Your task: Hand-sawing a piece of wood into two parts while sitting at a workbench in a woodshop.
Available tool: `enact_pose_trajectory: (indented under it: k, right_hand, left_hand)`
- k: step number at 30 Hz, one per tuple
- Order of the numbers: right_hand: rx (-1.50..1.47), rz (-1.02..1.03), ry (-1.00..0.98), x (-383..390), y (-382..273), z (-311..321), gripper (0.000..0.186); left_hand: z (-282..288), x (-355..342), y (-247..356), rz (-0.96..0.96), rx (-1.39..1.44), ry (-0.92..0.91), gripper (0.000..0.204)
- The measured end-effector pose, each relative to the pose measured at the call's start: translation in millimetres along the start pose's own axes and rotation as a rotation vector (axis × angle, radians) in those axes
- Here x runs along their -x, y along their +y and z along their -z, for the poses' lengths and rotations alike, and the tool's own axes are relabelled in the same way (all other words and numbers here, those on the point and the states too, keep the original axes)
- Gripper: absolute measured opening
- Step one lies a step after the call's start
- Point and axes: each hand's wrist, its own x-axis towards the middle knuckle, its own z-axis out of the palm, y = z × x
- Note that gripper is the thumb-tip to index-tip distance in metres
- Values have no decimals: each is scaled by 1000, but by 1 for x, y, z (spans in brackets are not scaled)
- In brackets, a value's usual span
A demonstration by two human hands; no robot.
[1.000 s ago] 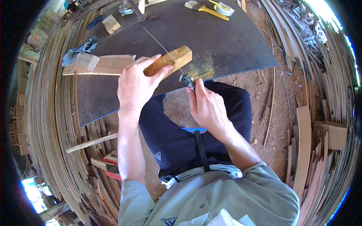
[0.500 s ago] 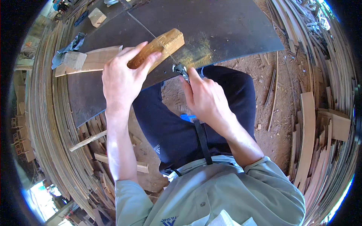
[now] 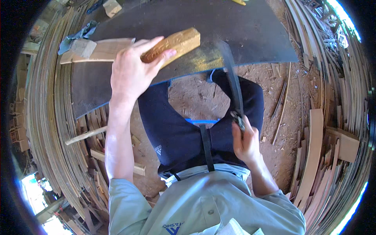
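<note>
My left hand (image 3: 131,72) is closed round a yellow-brown block of wood (image 3: 182,43), fingers on the far side and thumb on the near side. The block lies slanted over the dark work board (image 3: 250,35), its right end free. In my right hand (image 3: 246,145), over my right thigh, is a long narrow hand saw (image 3: 235,88), gripped at its metal-looking handle end. The saw's dark blade points away from me, apart from the block, and its far end is blurred. Yellow sawdust (image 3: 201,60) lies on the board beside the block.
A flat light board (image 3: 105,51) and a pale wood block (image 3: 83,48) lie at the board's left, near a grey-blue cloth (image 3: 84,31). Another block (image 3: 112,8) sits farther back. Stacked wood strips line the left (image 3: 58,117) and right (image 3: 313,156).
My right hand has drawn the saw off the block, back and to the right, and its blade now shows broadside. My left hand and the block have shifted slightly right in the picture.
</note>
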Motion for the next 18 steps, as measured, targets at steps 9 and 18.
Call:
enact_pose_trajectory:
  k: [9,18]
  right_hand:
    - [186,239,64,-131,-54,-55,25]
    - [287,177,49,-135,-63,-58,27]
  left_hand:
    - [-6,-5,-6,24,116,-33,60]
    - [-3,-4,-3,36,109,-47,51]
